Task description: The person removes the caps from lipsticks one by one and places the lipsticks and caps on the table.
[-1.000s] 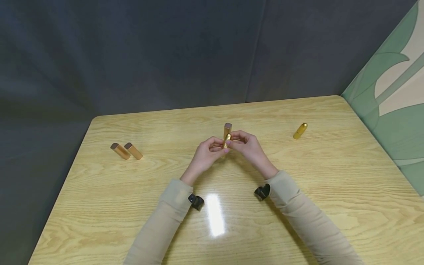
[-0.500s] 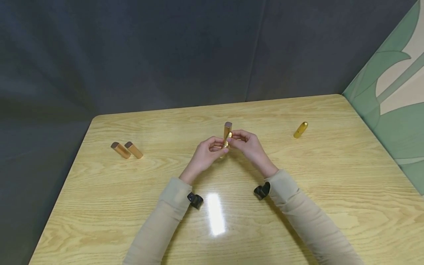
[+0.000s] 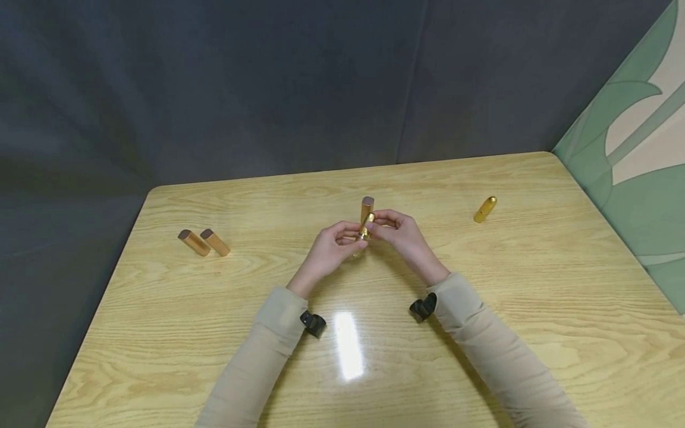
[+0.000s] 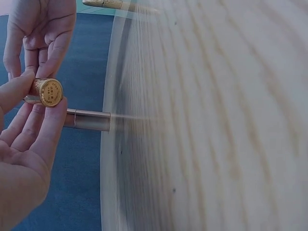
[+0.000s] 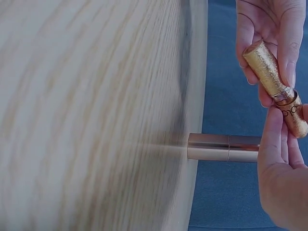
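In the head view, both hands meet over the middle of the table around a gold lipstick (image 3: 368,225), held tilted above the surface. My left hand (image 3: 330,249) pinches its base between thumb and fingers; the round labelled bottom (image 4: 52,93) faces the left wrist camera. My right hand (image 3: 398,235) pinches the rounded cap end, whose dark lettering shows in the right wrist view. A narrow shiny collar (image 5: 285,96) is visible between the cap and the textured lower tube (image 5: 264,67). Just behind the hands stands a copper-coloured lipstick tube (image 3: 367,205), its lower part hidden.
Two copper-coloured tubes (image 3: 194,242) (image 3: 216,242) stand close together at the left of the wooden table (image 3: 342,392). Another gold lipstick (image 3: 485,209) stands at the right. A dark curtain (image 3: 278,89) lies beyond the table's back edge.
The gold lipstick leans a little more to the right, and more of its length shows between the hands. Both hands stay nearly in place; the standing tubes have not moved.
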Demonstrator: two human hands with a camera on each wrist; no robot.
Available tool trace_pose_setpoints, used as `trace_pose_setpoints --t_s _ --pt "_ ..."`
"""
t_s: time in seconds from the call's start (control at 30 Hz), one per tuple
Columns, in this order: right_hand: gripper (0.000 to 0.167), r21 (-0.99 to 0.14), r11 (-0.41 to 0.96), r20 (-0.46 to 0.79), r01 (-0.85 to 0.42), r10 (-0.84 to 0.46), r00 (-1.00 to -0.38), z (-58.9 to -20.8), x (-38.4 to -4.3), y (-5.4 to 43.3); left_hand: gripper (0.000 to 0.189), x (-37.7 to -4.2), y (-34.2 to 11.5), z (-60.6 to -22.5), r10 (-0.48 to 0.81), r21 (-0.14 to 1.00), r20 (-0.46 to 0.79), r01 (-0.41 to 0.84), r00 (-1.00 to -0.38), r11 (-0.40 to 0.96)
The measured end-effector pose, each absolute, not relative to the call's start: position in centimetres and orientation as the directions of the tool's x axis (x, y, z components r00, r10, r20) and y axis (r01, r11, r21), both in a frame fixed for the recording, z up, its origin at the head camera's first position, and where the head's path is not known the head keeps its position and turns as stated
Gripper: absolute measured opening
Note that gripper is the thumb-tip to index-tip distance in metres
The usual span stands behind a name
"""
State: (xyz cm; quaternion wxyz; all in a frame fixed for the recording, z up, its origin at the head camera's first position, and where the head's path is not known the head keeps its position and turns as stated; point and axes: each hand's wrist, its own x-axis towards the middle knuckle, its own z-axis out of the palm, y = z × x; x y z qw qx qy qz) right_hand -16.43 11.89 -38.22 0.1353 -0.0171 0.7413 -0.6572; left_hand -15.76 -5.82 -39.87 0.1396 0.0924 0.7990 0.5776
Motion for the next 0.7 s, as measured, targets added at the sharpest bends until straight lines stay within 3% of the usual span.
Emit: trace_pose_setpoints --t_s 0.7 --pt "0.04 -0.994 0.013 -0.112 0.111 -0.14 -0.984 -38.48 -16.69 12.51 0.045 -15.83 -6.2 -40.0 0.308 0.939 -0.144 -0.032 -0.94 0.342"
